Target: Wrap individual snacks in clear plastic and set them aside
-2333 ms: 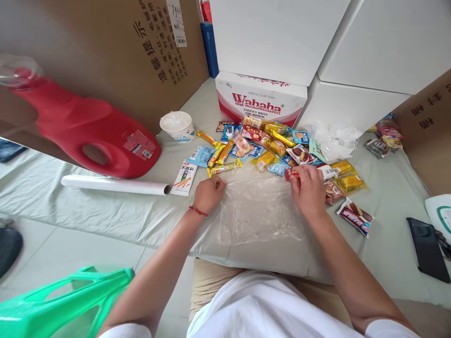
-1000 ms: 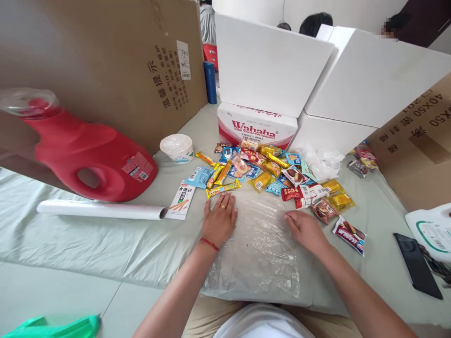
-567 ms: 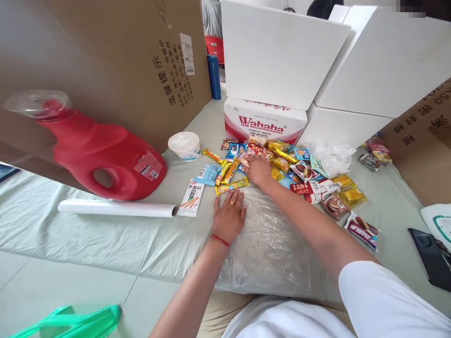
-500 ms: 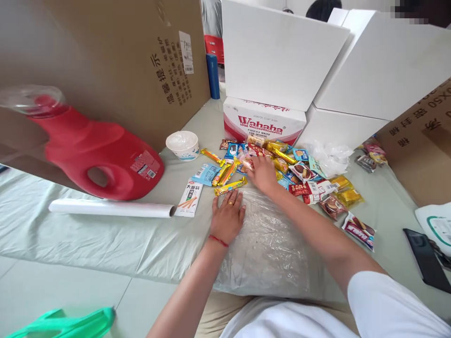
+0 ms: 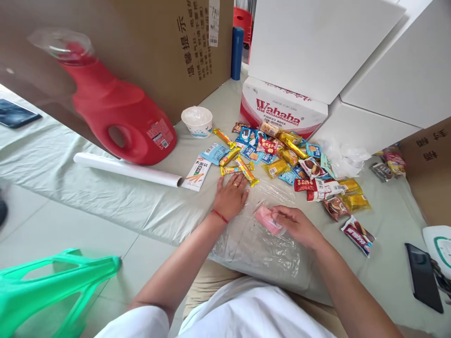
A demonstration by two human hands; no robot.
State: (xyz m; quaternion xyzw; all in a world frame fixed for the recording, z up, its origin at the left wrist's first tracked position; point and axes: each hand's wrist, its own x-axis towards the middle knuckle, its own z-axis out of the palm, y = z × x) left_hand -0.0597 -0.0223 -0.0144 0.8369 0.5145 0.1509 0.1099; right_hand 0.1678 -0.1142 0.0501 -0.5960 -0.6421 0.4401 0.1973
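Note:
My left hand (image 5: 230,197) lies flat, fingers spread, on the upper left part of a clear plastic sheet (image 5: 260,244) spread on the pale green table cover. My right hand (image 5: 298,225) pinches a pink snack packet (image 5: 268,219) and holds it over the middle of the sheet. A pile of several wrapped snacks (image 5: 282,155) lies just beyond the sheet. A yellow bar (image 5: 246,171) sits right by my left fingertips.
A red detergent jug (image 5: 116,112) lies at the left beside a white roll (image 5: 128,170). A paper cup (image 5: 197,121), a Wahaha carton (image 5: 282,110), white boxes and brown cartons ring the back. A black phone (image 5: 423,277) lies at the right. A green plastic stool (image 5: 49,286) stands lower left.
My right hand reached into the snack pile, took the pink packet and drew it back over the plastic sheet. My left hand stayed flat on the sheet.

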